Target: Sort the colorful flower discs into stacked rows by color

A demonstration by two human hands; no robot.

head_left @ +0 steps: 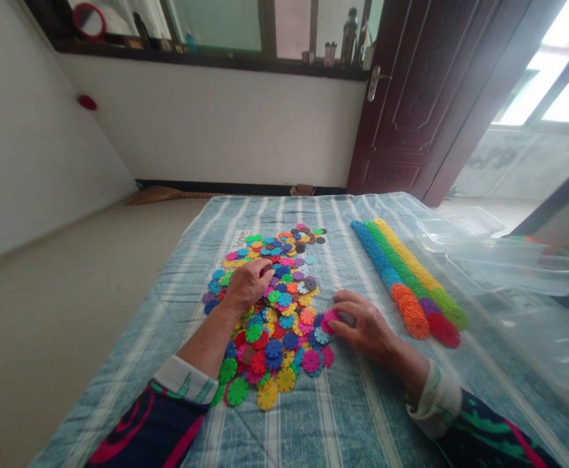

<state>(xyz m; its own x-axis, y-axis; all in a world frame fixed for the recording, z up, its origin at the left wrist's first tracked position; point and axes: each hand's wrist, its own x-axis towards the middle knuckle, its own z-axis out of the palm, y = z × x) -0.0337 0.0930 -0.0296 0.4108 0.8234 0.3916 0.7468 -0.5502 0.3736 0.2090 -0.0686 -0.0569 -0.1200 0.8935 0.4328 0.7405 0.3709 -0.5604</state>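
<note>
A loose pile of colourful notched plastic discs (274, 351) is spread over the middle of the striped cloth. My left hand (249, 284) is over the pile's left part, its fingers curled and pinched together; whatever they hold is hidden. At the pile's right edge, my right hand (365, 323) has a pink notched disc (330, 320) between thumb and fingers. To the right of that hand lie overlapping rows of discs: one blue (376, 253) then orange (408, 312), one green (398, 263) ending in purple and red, one yellow (406, 250) ending in light green.
Clear plastic boxes (518, 266) stand along the right side of the cloth-covered surface (167, 364). A small "love" label (242, 238) lies behind the pile. Beyond the far edge are a white wall (225, 123) and a dark red door (411, 84).
</note>
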